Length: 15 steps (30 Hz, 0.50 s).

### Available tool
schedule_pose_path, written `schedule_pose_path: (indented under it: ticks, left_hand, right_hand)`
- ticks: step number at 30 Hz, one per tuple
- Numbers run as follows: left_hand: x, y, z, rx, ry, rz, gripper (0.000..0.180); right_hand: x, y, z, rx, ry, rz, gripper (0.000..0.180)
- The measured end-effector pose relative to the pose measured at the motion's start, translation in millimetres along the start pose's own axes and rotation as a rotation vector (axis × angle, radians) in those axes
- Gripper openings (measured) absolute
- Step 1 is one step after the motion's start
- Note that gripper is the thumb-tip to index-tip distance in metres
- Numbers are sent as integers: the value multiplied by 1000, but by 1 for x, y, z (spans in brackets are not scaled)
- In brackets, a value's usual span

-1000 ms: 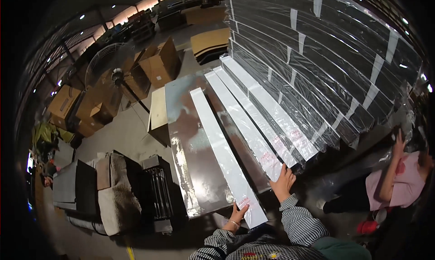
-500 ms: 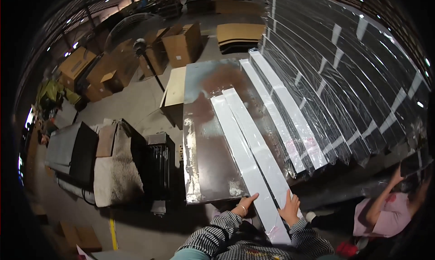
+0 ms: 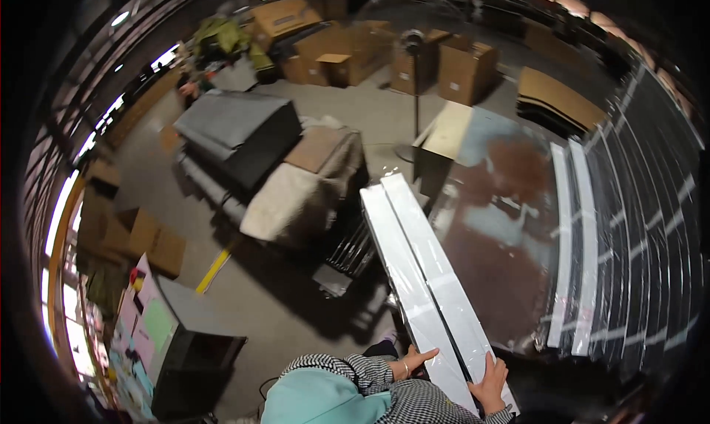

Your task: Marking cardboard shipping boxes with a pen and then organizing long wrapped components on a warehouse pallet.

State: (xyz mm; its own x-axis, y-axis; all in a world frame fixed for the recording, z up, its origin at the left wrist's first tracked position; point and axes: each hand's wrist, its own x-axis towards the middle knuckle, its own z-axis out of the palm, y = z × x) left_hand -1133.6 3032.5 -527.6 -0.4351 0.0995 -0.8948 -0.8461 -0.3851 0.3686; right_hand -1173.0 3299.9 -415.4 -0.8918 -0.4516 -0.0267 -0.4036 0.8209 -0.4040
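Note:
Between my hands is a long pair of plastic-wrapped white strips (image 3: 444, 276) with a dark gap down the middle. My left hand (image 3: 418, 362) grips their left edge near the close end, thumb lying over the white face. My right hand (image 3: 489, 384) wraps the right edge, fingers on top. The far end of the strips stands off the table, over the space to its left. What lies under the strips at my hands is hidden.
The stained brown table (image 3: 503, 254) is to the right, with two similar white strips (image 3: 583, 254) beside a tall stack of dark wrapped panels (image 3: 651, 224). Left of the strips stand cloth-covered goods (image 3: 296, 202) and a grey box (image 3: 237, 124). A fan (image 3: 414, 43) and cartons (image 3: 462, 73) are farther back.
The wrapped white strips have come off the table and swung left, held in both hands. My view has turned left, so the table and panel stack now appear farther right.

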Motion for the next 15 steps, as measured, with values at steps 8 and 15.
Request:
schedule_pose_path:
  ticks: [8,15]
  left_hand:
    - [-63,84,-55,-367,276,255,145]
    - [-34,106,-113,-541,398,388,139]
  right_hand:
    - [147,-94,-26,-121,31,-376,81]
    - [198,-166,-31,-166,-12,-490,79]
